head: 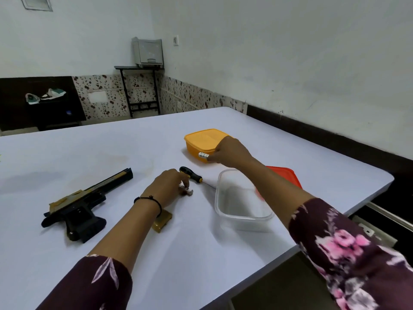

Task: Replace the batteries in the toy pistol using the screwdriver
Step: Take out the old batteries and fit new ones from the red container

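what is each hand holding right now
Left hand: pinching a small silver cylindrical battery.
Right hand: pinching a white-labelled cylindrical battery.

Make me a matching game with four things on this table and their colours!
Things:
1. toy pistol
2. closed box
3. open tub
4. loose lid

Colours:
A. red
B. see-through
C. black and gold
D. yellow-orange

Pairs: 1-C, 2-D, 3-B, 4-A
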